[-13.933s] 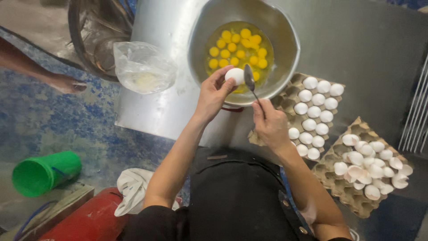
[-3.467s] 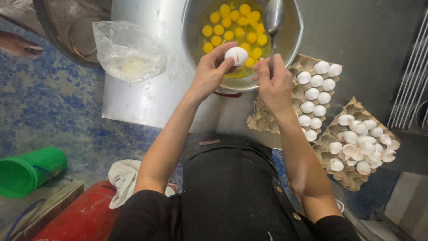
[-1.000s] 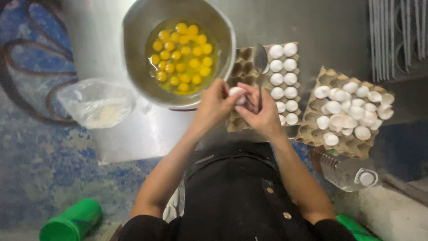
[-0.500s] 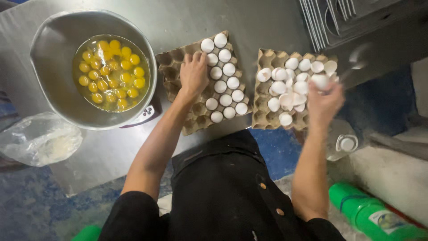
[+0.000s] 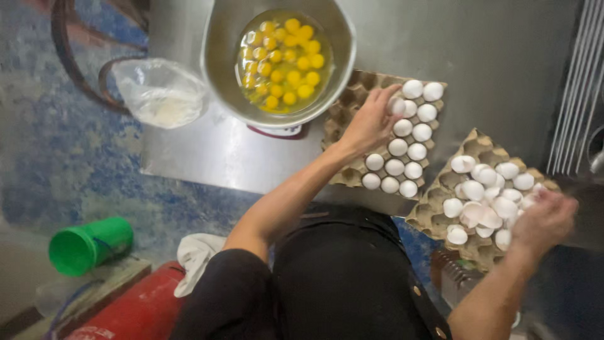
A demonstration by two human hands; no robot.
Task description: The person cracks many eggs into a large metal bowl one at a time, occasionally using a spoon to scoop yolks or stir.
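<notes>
A steel bowl full of raw egg yolks stands on a metal table. To its right lies a cardboard tray with several whole white eggs. My left hand reaches over this tray, and its fingertips close around one white egg in the far rows. A second cardboard tray further right holds several broken eggshells. My right hand is blurred and curled at that tray's right edge; whether it holds anything is unclear.
A clear plastic bag with white contents lies left of the bowl. On the floor are a green cup, a red cylinder and a white cloth. Metal bars run along the right side.
My left hand has moved from the tray's empty left cups to an egg in its far rows. My right hand has dropped from the far right corner of the shell tray to its near right edge.
</notes>
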